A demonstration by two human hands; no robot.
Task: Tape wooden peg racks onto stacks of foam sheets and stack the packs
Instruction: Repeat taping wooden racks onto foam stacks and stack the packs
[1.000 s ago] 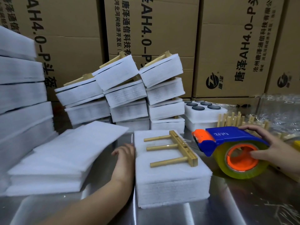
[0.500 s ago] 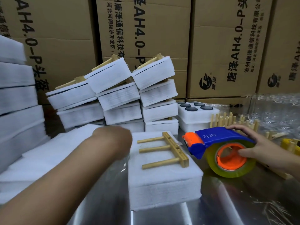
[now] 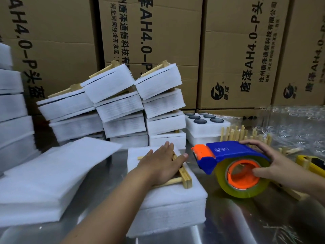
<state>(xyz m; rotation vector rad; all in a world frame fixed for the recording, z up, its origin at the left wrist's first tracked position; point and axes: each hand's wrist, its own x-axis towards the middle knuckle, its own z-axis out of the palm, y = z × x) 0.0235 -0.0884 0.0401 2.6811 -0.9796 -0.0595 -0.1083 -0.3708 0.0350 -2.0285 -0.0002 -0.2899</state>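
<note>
Left hand (image 3: 163,166): newly laid flat on our peg rack (image 3: 186,179). Right hand (image 3: 279,166): grips tape dispenser (image 3: 228,155) alongside. We judge taping next.

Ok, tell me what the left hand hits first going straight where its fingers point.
The left hand would likely meet the bottom taped pack just behind the foam stack; depth is unclear.

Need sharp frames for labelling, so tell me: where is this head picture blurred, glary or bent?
In the head view the foam stacks at the left edge are smeared, the metal table shows pale glare, the cartons lean and bow from the wide lens, and the tape dispenser and peg rack look sharp.
</note>
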